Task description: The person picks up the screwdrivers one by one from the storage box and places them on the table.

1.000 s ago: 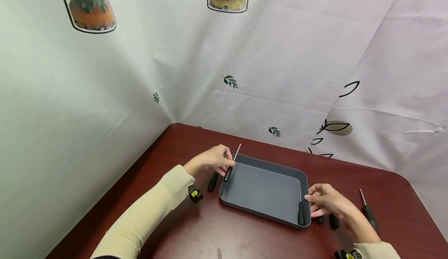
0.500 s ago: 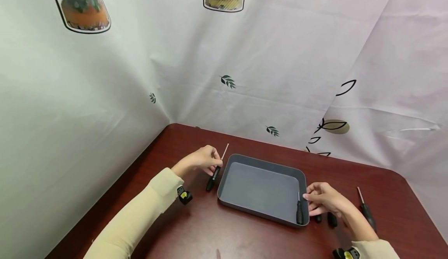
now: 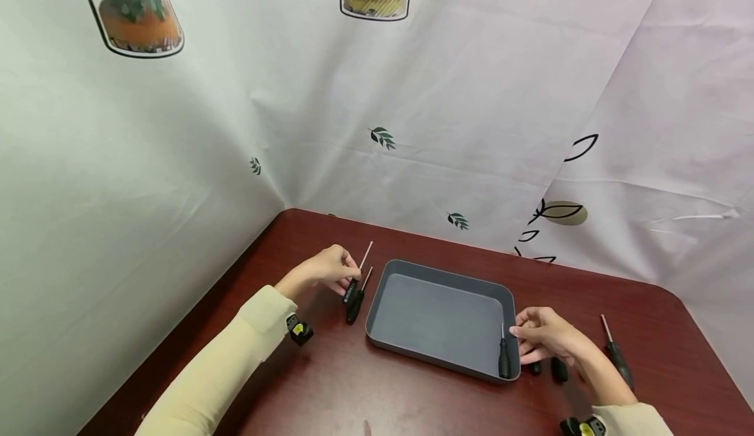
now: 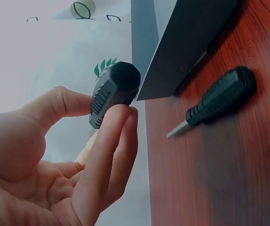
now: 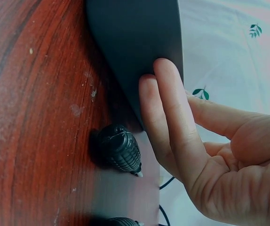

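My left hand pinches a black-handled screwdriver between thumb and fingers, its thin shaft pointing up and away. Just beneath and to the right, a second screwdriver lies on the table, left of the grey tray. At the tray's right side, my right hand grips the wall, thumb over the rim and fingertips against the outside. Inside the tray, near that wall, lies a smaller black screwdriver.
Two black handles, one of them a nearer handle, lie on the table by my right hand. Farther right is another screwdriver. A white patterned sheet hangs behind the table and along its left side.
My left hand has carried its screwdriver left, from over the tray's left edge to beside the screwdriver on the table, whose shaft now shows. My right hand stays on the tray.
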Available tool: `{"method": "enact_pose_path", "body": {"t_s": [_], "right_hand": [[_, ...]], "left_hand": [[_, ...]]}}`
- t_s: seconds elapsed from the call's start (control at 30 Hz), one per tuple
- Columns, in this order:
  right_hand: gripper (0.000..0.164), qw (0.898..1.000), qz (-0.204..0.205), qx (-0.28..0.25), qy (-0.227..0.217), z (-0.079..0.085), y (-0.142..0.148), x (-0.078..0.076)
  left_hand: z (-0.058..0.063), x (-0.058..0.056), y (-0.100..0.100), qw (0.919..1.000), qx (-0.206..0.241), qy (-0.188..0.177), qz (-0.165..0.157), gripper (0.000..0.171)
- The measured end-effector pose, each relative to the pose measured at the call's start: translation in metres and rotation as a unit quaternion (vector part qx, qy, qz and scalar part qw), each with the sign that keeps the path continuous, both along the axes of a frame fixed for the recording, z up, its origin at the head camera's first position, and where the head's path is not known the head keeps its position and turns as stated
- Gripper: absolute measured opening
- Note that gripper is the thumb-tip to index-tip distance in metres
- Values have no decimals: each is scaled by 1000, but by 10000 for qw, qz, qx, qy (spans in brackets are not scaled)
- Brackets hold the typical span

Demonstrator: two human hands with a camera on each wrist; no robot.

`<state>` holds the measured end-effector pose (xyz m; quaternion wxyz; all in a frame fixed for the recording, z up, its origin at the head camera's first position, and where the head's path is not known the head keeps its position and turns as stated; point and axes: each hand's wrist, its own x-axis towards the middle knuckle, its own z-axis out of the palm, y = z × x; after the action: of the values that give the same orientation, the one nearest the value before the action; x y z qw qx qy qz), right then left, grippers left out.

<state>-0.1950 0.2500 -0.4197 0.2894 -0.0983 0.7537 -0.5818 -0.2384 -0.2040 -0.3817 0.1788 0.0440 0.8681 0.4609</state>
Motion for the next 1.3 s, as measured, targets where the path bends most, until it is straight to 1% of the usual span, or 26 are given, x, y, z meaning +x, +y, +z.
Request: {"method": "enact_pose_path", "body": {"t_s": [0.17, 0.4, 0.63, 0.8, 1.0, 1.23, 1.3], "right_hand": [[27, 10000, -8, 39, 9, 0, 0, -1], [27, 10000, 13, 16, -36, 0, 1, -1], [28, 10000, -1, -19, -11, 0, 1, -1], [29, 10000, 6, -31, -69, 0, 1, -1], [27, 10000, 37, -20, -7, 0, 2, -1], [28, 10000, -5, -51, -84, 0, 1, -1], [27, 10000, -18, -44, -71, 0, 0, -1]], "left_hand": [[-2, -1, -7, 10000, 11, -19, 86, 11], [-11, -1, -14, 9998, 18, -137, 169, 11], [-20, -1, -19, 9986, 29, -279, 451, 9], [-27, -1, -22, 9975, 59, -417, 564, 9], [-31, -2, -26, 9980, 10, -352, 534, 9], [-37, -3, -30, 9988, -113, -270, 404, 8], [-38, -3, -31, 9987, -109, -236, 430, 8]]}}
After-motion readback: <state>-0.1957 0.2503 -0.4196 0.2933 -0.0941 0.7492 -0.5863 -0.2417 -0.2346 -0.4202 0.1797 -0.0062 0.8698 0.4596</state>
